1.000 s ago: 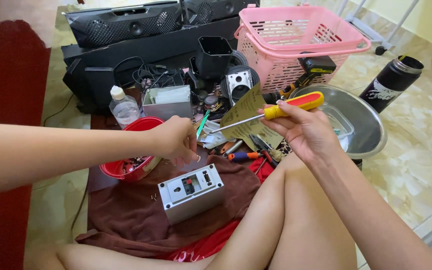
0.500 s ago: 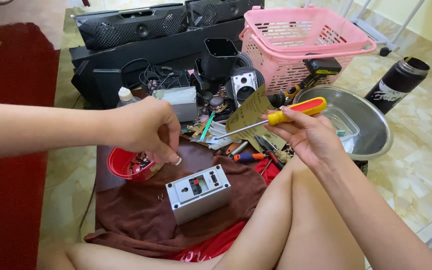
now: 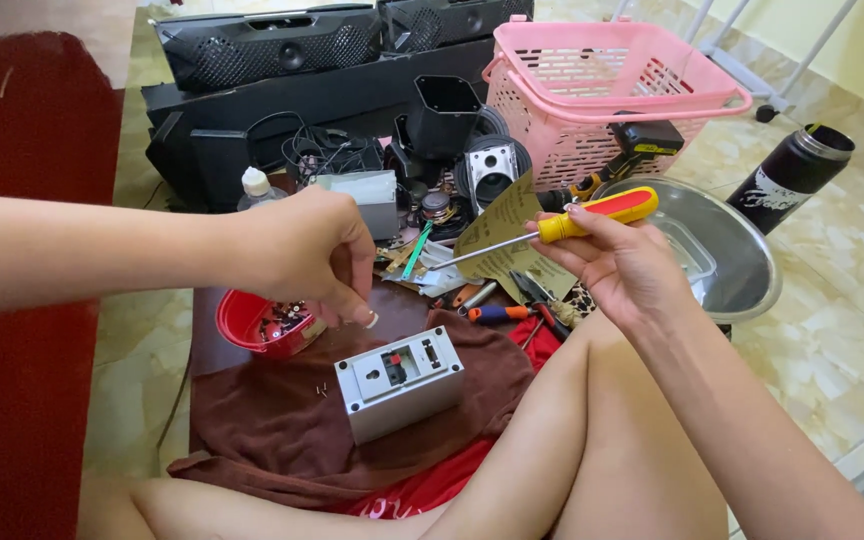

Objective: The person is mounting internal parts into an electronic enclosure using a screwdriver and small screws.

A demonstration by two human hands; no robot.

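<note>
Hands over a grey box on a brown cloth, amid speaker parts.

A pink basket [image 3: 612, 95] and steel bowl [image 3: 712, 250] stand behind; the grey box [image 3: 399, 381] lies on the cloth [image 3: 262, 430] just beside a red bowl [image 3: 252, 325]. The right hand [image 3: 622, 265] grips a yellow-handled screwdriver [image 3: 572, 222] and a card [image 3: 497, 235]; the left hand [image 3: 307, 250] hovers above the box, fingertips pinched narrow, whether on anything I cannot tell.

Left hand [image 3: 302, 255] lifted out of the red bowl [image 3: 252, 325] at nine o'clock, now pinching fingertips above the grey box [image 3: 399, 380], right hand's [image 3: 617, 265] screwdriver [image 3: 562, 226] barely shifted
</note>
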